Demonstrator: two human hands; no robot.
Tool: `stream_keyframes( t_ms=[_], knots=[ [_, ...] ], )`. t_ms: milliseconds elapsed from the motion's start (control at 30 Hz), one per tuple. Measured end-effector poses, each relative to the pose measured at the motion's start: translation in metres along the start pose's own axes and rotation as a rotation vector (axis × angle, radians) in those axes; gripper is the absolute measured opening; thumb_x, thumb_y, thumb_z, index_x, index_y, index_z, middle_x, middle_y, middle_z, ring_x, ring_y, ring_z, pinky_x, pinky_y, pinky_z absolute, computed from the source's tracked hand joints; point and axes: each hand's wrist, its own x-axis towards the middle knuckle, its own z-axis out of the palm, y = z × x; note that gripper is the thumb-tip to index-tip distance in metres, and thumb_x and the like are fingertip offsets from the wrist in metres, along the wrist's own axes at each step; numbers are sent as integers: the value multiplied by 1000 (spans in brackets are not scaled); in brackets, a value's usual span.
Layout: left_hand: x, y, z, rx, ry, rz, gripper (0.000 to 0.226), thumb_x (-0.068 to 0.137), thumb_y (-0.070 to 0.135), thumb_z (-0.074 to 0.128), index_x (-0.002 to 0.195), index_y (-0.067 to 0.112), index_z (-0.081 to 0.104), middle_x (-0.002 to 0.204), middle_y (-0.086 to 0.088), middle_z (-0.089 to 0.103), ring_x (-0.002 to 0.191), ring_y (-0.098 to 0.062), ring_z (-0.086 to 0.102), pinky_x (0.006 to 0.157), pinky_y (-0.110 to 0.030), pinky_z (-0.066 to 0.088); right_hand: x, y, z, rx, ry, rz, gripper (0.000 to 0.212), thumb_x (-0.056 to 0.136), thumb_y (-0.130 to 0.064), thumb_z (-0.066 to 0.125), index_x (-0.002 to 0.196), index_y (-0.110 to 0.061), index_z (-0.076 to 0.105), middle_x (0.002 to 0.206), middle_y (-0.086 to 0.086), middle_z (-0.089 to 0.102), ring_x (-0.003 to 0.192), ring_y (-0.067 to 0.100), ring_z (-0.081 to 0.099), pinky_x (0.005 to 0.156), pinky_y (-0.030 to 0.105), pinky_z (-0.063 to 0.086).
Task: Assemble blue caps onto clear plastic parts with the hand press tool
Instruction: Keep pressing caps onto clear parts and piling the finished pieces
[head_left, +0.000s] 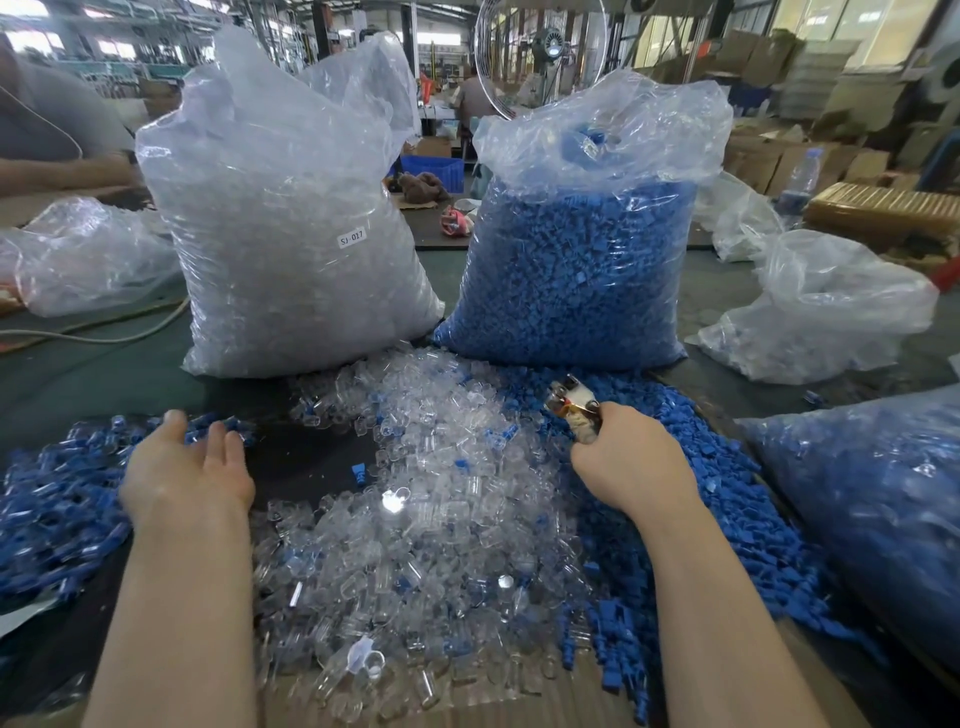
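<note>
Centre right: the right hand (631, 457) grips the hand press tool (574, 408) — fingers curled round its handles. Centre left: the left hand (189, 465), fingers loosely spread and holding nothing, rests above assembled pieces (52, 509). Between them lie clear plastic parts (415, 545); loose blue caps (727, 519) — lower right.
</note>
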Motion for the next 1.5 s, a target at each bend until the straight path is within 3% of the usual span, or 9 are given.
stream_keyframes(
  t_ms=[67, 167, 333, 533, 800, 933, 1100, 1267, 1500],
  knots=[
    [-5, -8, 4, 335, -75, 53, 17, 98, 13, 52, 112, 19, 61, 119, 1, 62, 103, -9, 63, 85, -25, 51, -1, -1, 0, -24, 4, 26, 8, 87, -25, 52, 84, -19, 47, 77, 1, 53, 65, 19, 49, 54, 32, 34],
    [-10, -24, 7, 898, -285, 174, 14, 92, 12, 62, 90, 25, 66, 93, 5, 69, 82, -8, 62, 71, -24, 46, -3, -2, 0, -64, -26, 44, 17, 88, -24, 54, 77, -20, 41, 75, -1, 50, 63, 17, 46, 53, 31, 32],
    [-10, -52, 2, 1665, -509, 431, 18, 87, 11, 68, 98, 26, 65, 90, 9, 65, 81, -7, 59, 63, -23, 42, -5, -5, 2, -106, -70, 40, 17, 88, -24, 54, 77, -20, 42, 77, -1, 51, 63, 15, 47, 50, 29, 30],
    [-8, -60, -1, 2014, -558, 520, 36, 88, 10, 65, 120, 28, 65, 118, 5, 66, 94, -11, 57, 81, -27, 47, -6, -7, 3, -118, -106, 58, 17, 85, -18, 54, 76, -19, 40, 81, 0, 49, 66, 17, 48, 51, 29, 32],
    [-18, -60, 1, 1974, -497, 566, 17, 87, 15, 70, 91, 32, 66, 88, 11, 65, 78, -5, 59, 70, -28, 52, -7, -8, 3, -136, -77, 79, 18, 84, -18, 57, 75, -20, 41, 77, -1, 49, 62, 15, 45, 48, 28, 28],
    [-23, -58, 7, 1666, -524, 576, 12, 89, 17, 68, 90, 29, 66, 88, 7, 67, 77, -7, 61, 61, -21, 43, -5, -6, 4, -85, -30, 87, 15, 86, -21, 56, 76, -19, 45, 75, 1, 52, 61, 16, 45, 48, 27, 28],
    [-41, -61, 23, 1101, -610, 189, 20, 93, 7, 61, 94, 24, 73, 84, -4, 71, 77, -14, 65, 74, -29, 57, -2, -8, 3, -18, 80, 78, 19, 87, -26, 54, 73, -22, 41, 72, 0, 50, 60, 15, 43, 48, 28, 26],
    [-54, -70, 30, 967, -705, 81, 20, 82, 8, 74, 99, 19, 73, 84, 1, 69, 74, -9, 61, 68, -22, 51, 1, -9, 1, 215, 161, -7, 10, 83, -25, 53, 75, -22, 47, 72, -1, 56, 65, 18, 50, 52, 31, 33],
    [-68, -81, 36, 914, -745, 50, 25, 95, -2, 56, 114, 14, 62, 92, -6, 77, 74, -9, 72, 65, -17, 58, -3, -19, -3, 695, 171, -109, 6, 87, -21, 69, 85, -27, 68, 76, -11, 66, 67, 9, 59, 65, 28, 50]
  ],
)
